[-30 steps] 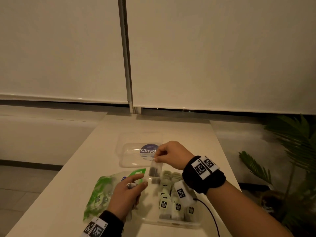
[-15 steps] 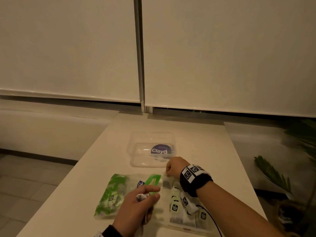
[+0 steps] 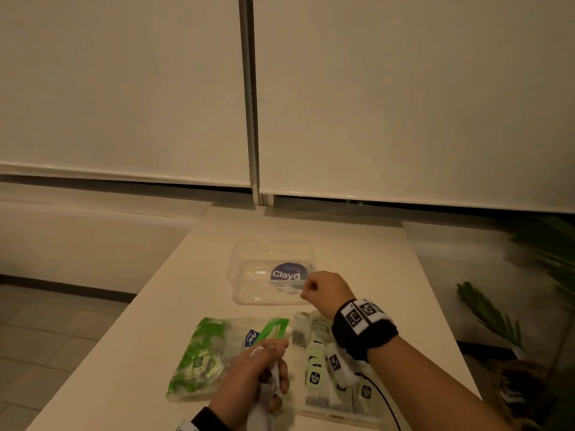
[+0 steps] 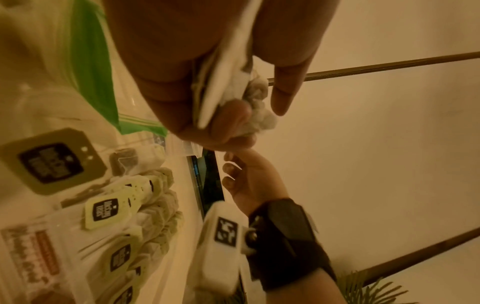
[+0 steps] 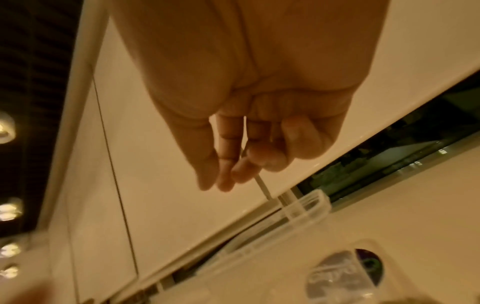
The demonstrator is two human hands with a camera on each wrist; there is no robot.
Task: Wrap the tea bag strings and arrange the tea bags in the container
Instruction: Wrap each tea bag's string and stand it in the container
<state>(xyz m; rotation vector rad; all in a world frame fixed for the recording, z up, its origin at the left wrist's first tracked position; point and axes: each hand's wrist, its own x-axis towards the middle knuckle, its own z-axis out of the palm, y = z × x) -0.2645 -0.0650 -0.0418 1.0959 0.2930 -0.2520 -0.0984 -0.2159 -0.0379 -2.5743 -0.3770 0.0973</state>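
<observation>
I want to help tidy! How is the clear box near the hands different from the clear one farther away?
The near container is packed with tea bags; the far lid holds none. The lid wears a round blue sticker and lies beyond the container. Both are clear plastic.

A green-printed pouch (image 3: 214, 356) lies on the pale worktop (image 3: 357, 244). White blinds (image 3: 404, 94) hang behind; a leafy plant (image 3: 488, 315) stands right, tiled floor (image 3: 56, 331) left.
</observation>
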